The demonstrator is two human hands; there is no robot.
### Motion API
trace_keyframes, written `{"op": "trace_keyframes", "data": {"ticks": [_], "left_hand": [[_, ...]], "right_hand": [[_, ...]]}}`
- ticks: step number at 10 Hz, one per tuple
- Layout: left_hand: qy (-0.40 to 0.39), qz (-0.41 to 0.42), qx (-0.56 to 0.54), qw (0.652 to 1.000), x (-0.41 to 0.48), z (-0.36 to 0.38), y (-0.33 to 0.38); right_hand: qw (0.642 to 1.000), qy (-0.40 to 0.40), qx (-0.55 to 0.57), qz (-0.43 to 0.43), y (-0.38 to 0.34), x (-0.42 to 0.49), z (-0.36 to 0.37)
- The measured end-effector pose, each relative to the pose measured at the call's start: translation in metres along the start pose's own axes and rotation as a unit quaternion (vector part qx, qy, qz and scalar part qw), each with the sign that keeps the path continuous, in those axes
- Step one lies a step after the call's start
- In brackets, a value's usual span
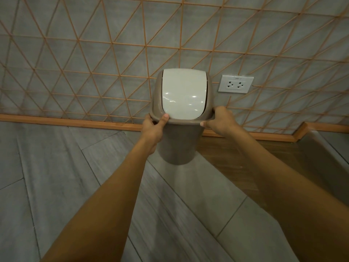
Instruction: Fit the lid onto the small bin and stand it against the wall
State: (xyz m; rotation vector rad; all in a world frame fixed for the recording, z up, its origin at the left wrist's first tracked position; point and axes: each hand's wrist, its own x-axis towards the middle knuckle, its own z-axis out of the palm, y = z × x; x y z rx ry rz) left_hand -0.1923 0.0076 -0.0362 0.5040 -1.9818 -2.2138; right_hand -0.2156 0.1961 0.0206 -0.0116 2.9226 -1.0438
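Both hands (186, 125) on lidded bin (177, 146) (near wall (75, 63))

The small bin (177, 146) is positioned in front of the wall (75, 72), with the swing lid (183, 93) seated on top of it. The left hand (154, 129) is at the lid rim's left side, the right hand (220, 121) at its right. A wall socket (236, 84) lies right of the lid. The skirting board (75, 121) runs behind the bin, where wall meets floor (56, 176).

Bare floor (56, 167) lies open left of the bin (177, 144); the wall (75, 63) and socket (236, 84) stand behind it.
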Motion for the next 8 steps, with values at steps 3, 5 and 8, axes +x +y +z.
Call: {"op": "trace_keyframes", "data": {"ticks": [3, 5, 8], "left_hand": [[0.062, 0.086, 0.165, 0.981, -0.017, 0.016, 0.015], [0.041, 0.069, 0.198, 0.977, -0.022, 0.000, 0.020], [0.050, 0.195, 0.341, 0.918, -0.042, -0.034, 0.022]], "right_hand": [[0.999, -0.006, 0.000, 0.042, -0.008, -0.006, 0.000], [0.998, 0.018, 0.025, 0.060, -0.014, -0.013, -0.002], [0.995, 0.074, -0.072, -0.008, -0.005, -0.043, -0.004]]}}
